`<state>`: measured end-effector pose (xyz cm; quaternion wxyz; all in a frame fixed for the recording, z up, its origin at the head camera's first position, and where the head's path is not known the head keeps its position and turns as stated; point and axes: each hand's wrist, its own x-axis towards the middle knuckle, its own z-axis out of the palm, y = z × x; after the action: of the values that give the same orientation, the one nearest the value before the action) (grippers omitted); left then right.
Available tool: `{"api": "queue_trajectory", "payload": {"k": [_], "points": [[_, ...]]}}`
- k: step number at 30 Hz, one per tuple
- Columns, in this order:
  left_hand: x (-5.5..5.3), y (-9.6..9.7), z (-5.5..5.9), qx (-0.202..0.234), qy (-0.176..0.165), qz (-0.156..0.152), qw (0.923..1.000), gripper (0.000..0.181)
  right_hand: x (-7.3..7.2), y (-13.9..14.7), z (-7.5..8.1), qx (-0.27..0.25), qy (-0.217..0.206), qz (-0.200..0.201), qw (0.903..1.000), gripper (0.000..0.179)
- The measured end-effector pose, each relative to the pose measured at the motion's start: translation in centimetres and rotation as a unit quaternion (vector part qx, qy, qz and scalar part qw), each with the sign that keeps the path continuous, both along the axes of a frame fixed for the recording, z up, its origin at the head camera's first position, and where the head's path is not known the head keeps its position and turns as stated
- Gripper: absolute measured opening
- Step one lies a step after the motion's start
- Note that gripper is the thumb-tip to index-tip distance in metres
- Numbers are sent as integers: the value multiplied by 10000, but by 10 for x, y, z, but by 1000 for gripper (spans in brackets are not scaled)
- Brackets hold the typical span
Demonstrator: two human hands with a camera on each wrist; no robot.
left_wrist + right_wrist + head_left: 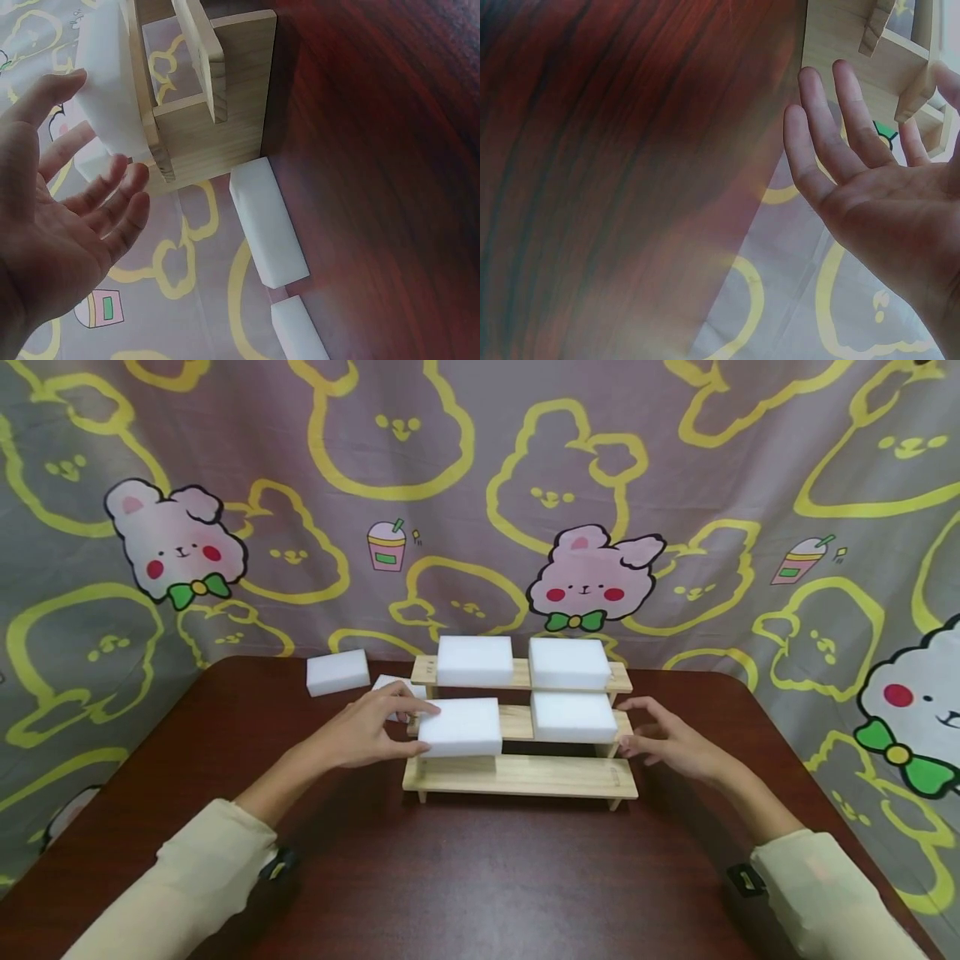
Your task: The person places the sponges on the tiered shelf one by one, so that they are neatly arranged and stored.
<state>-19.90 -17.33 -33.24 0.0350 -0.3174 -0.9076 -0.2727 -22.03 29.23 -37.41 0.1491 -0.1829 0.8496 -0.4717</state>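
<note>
A small three-tier wooden shelf (555, 775) stands on the table. My left hand (367, 727) pinches the left end of a white foam block (461, 725) on the middle tier, thumb at its front side and index finger toward the back. The other fingers of the left hand (75, 217) are spread off the block in the left wrist view. At the shelf's right end is my right hand (678, 743), its thumb and index fingertips right at the middle tier's edge. The right hand (885, 187) has its other fingers extended, holding nothing.
Another white block (574, 717) sits at the middle tier's right. The top tier carries a left block (475, 661) and a right block (569, 663). Left of the shelf on the dark table (480, 877) lie a block (337, 672) and a partly hidden one. A patterned curtain (465, 460) hangs behind.
</note>
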Motion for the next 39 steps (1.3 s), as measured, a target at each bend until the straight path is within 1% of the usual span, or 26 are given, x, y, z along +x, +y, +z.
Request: {"api": "queue_trajectory", "payload": {"k": [5, 11, 15, 18, 22, 29, 36, 39], "points": [[-2, 3, -2, 261, 17, -240, 9994, 43, 1, 0, 1, 17, -24, -9, 10000, 57], [-6, 7, -5, 429, 240, -346, 9982, 38, 1, -1, 2, 44, -18, -37, 10000, 58], [-8, 9, -6, 643, 274, -419, 9967, 32, 1, -1, 2, 53, -18, -49, 10000, 57], [-9, 11, -6, 722, 224, -424, 9962, 30, 1, -1, 2, 62, -24, -66, 10000, 58], [-9, 14, -6, 714, 158, -372, 9966, 29, 1, -1, 2, 70, -32, -80, 9999, 58], [-12, 17, -8, 752, 272, -325, 9963, 28, 1, -1, 2, 53, -17, -52, 10000, 57], [-15, 19, -10, 792, 251, -265, 9962, 29, 1, -1, 1, 41, -9, -42, 10000, 57], [-16, 19, -11, 805, 277, -299, 9959, 28, 0, -1, 1, 38, 2, -33, 10000, 57]]}}
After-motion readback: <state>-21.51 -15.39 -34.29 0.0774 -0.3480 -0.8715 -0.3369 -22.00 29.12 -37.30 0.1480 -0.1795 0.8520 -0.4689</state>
